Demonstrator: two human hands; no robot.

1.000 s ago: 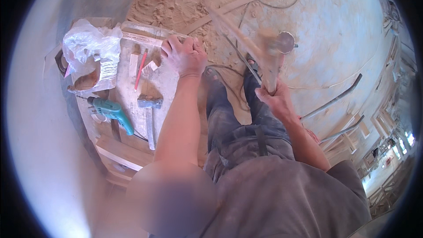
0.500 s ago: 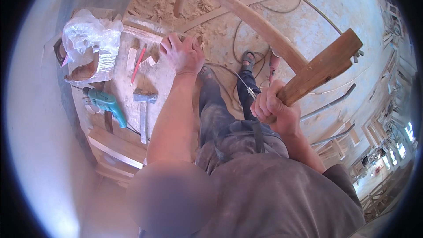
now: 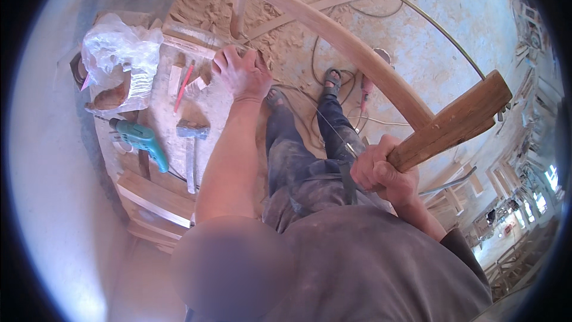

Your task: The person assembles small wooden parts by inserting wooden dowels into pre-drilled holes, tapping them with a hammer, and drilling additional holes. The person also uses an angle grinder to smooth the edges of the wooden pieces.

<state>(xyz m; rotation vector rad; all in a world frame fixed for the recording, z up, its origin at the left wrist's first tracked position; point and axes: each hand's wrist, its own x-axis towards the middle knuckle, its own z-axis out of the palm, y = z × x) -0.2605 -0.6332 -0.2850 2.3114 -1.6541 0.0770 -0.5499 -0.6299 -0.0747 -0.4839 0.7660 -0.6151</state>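
Note:
My right hand (image 3: 384,170) is wrapped round the end post of a wooden frame saw (image 3: 342,39), just below the thick upper part of that post. The saw's long bar runs away to a second post (image 3: 239,9) at the far left. Its thin blade (image 3: 336,131) stretches from beside my right fist toward my left hand. My left hand (image 3: 243,76) curls its fingers over the end of a wooden strip (image 3: 189,46) at the bench's edge. Where blade and wood meet is hidden behind that hand.
On the bench at left lie a teal power drill (image 3: 142,139), a hammer (image 3: 192,143), a red pencil (image 3: 184,87), wood offcuts and a crumpled clear plastic bag (image 3: 122,48). Sawdust (image 3: 205,3) covers the floor beyond, with cables and a reddish power tool (image 3: 366,90) near my feet.
My right hand has drawn the frame saw back toward my body and to the right. My left hand stays on the wooden strip.

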